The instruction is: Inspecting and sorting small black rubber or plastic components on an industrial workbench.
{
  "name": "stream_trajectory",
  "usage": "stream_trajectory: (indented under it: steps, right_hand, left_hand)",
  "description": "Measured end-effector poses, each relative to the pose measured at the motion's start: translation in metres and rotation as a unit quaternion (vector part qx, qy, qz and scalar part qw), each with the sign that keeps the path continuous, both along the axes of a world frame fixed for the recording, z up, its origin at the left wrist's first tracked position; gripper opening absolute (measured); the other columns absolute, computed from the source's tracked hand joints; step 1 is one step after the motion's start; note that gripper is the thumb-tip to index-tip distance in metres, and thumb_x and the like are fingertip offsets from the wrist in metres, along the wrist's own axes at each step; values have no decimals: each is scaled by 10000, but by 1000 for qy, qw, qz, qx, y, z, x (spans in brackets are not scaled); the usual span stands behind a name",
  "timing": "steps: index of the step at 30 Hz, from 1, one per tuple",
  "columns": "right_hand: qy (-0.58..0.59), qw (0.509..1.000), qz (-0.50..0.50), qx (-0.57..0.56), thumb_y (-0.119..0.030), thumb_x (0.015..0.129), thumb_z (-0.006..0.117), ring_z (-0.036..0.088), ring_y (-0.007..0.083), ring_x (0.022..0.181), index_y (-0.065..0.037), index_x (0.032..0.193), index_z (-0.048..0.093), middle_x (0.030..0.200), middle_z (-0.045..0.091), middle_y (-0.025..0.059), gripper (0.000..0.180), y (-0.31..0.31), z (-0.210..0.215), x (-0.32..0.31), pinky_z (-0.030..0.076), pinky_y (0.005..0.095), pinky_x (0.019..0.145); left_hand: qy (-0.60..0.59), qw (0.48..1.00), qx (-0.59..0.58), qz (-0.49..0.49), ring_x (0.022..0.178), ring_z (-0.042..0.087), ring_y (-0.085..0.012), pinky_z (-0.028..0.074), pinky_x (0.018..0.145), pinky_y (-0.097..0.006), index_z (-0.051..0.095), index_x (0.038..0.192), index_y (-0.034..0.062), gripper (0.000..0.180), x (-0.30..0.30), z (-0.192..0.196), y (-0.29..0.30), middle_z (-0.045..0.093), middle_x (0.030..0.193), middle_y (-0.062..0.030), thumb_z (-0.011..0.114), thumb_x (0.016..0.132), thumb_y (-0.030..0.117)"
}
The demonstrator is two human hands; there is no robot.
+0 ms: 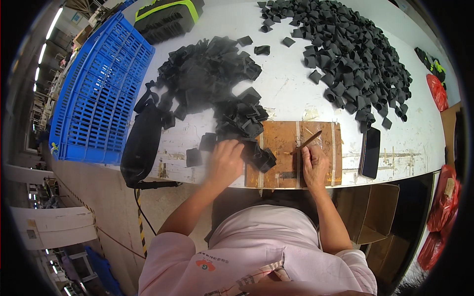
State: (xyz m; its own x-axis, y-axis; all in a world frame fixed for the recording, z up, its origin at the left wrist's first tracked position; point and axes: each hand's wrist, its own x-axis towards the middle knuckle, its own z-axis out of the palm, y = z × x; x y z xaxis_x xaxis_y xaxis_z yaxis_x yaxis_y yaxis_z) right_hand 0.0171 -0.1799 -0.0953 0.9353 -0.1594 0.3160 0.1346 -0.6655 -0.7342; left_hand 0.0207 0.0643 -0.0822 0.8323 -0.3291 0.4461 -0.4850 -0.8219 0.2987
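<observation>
Pink sleeves (256, 246) lean over the white table's edge (395, 163). Her left hand (224, 163), blurred, is clenched on flat black fabric pieces (249, 148) at the near end of the unworked heap (207, 74). Her right hand (314, 165) pinches a thin wooden stick (307, 142) on the brown board (281, 138). Turned loops (350, 54) already form a larger pile; I'd judge over half done.

Flat black fabric pieces (247, 129) — heaped, thin brown stick (308, 141) — tilted
</observation>
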Motion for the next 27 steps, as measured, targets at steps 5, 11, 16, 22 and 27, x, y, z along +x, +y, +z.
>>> stream_trajectory:
  steps: [5,11,16,22,27]
  right_hand:
    - [11,1000,-7,-4,-131,819,564,505,331,574,-12,706,539,654,511,150,167,-1,3,-1,384,390,512]
    - [21,1000,-1,2,-129,817,564,509,339,583,-9,695,536,658,516,154,173,-1,0,0,385,394,517]
    - [16,999,3,28,-135,820,560,521,337,596,-17,710,557,664,526,154,162,0,0,1,397,395,529]
    - [9,999,7,47,-132,818,563,522,330,592,-20,709,559,658,523,149,156,-3,1,2,397,390,523]
    - [2,999,10,52,-129,816,562,517,332,583,-18,713,560,655,519,149,152,-4,-1,2,394,388,517]
  left_hand:
    - [-17,996,-90,20,902,506,-316,412,771,-393,594,861,-1,278,9,30,7,540,980,-146,572,589,51]
    - [82,989,22,117,879,510,-325,411,773,-405,567,966,-7,418,97,45,-30,577,911,-169,672,691,290]
    - [212,958,158,111,966,509,-379,436,801,-431,529,966,-84,355,130,25,-51,534,977,-268,622,717,152]
    - [228,971,72,10,885,535,-405,439,795,-431,578,958,-37,304,139,11,-62,549,900,-248,483,670,-54]
    - [256,962,-47,-83,871,543,-373,435,792,-400,599,969,-20,311,113,36,-81,562,877,-209,505,672,-27]
